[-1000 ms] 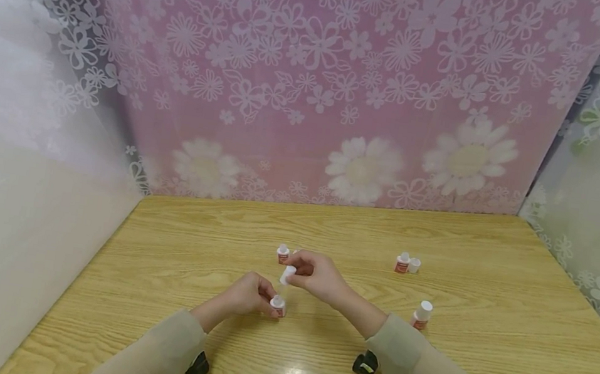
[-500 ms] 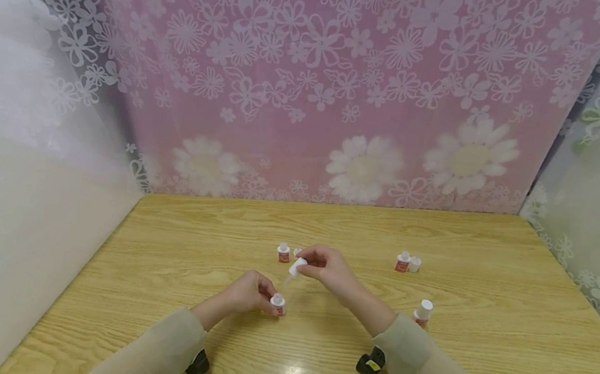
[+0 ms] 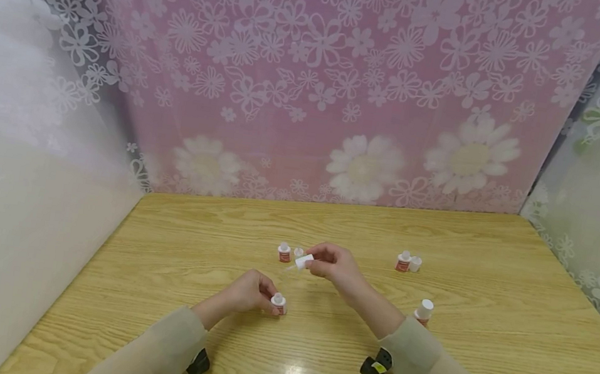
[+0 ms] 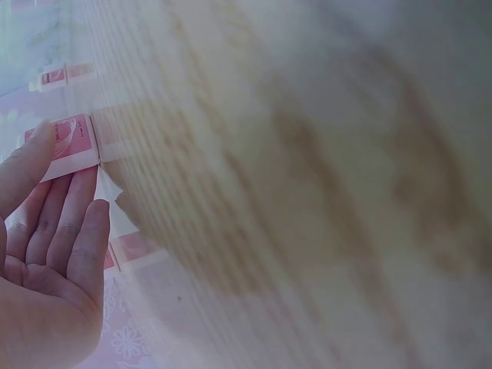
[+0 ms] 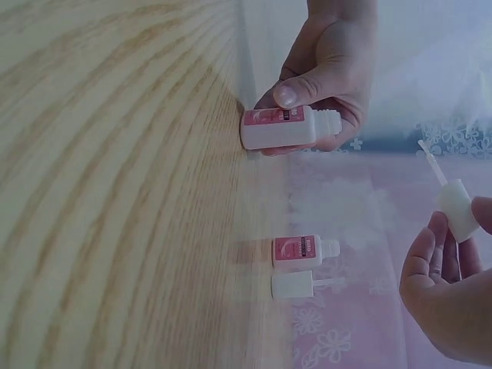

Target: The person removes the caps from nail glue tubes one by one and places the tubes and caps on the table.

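My left hand (image 3: 250, 293) pinches a small white bottle (image 3: 278, 303) with a pink-red label. In the right wrist view the bottle stands upright on the table, its threaded neck uncapped, with the thumb across the label. Beyond it, in the air, my right hand (image 3: 339, 271) pinches a white brush cap (image 3: 304, 261) between thumb and fingers. The thin brush (image 5: 432, 161) sticks out of the cap, clear of the bottle; in the head view it points left and slightly down. The left wrist view shows the label (image 4: 71, 138) close up under the thumb.
Behind the hands stand another uncapped bottle (image 3: 284, 252) and its cap (image 5: 292, 284), brush upward. A further open bottle (image 3: 403, 262) with a cap (image 3: 415, 264) beside it is at the back right. A capped bottle (image 3: 423, 312) stands near the right forearm. Patterned sheets (image 3: 290, 85) enclose the wooden table (image 3: 203, 231).
My right hand has drawn the brush cap away from the bottle, up and to the right in the head view. The cap has tipped from near upright to almost level. The left hand stays put.
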A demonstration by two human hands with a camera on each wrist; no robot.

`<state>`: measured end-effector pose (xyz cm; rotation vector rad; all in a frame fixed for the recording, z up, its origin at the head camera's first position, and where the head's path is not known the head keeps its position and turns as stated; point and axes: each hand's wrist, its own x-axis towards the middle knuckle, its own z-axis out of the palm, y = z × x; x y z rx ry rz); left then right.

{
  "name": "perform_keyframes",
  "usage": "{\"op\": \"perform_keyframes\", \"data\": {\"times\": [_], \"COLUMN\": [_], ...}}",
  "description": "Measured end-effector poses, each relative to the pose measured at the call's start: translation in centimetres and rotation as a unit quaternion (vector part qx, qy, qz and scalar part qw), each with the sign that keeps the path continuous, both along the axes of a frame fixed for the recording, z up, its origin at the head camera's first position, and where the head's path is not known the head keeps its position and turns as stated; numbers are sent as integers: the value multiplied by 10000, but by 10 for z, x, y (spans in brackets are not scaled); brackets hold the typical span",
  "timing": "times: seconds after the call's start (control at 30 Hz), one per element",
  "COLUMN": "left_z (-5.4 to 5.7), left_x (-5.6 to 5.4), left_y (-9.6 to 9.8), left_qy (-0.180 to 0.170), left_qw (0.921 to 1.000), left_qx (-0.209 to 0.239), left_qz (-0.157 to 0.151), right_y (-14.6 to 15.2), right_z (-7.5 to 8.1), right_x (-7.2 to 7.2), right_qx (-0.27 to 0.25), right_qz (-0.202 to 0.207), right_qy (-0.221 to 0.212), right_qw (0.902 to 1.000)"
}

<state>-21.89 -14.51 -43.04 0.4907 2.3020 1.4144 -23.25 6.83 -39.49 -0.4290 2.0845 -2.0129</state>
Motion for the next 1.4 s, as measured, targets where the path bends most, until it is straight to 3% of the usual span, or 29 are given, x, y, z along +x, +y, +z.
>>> {"op": "perform_keyframes", "data": {"times": [0.5,1.07,1.4], "left_z": [0,-3,-3], "left_x": [-1,-4,-3], "left_y": [1,1,2], "left_qy": [72,131,-82], "left_qw": [9999,9996,9999], "left_qx": [-138,-230,47], "left_qz": [47,6,-63], "right_y": [6,10,11], "right_z": [3,1,-2], "right_x": [2,2,0], "right_qx": [-665,-783,-422], "right_qz": [-51,169,52], "right_qy": [-284,-447,-362], "right_qw": [9974,9958,9984]}}
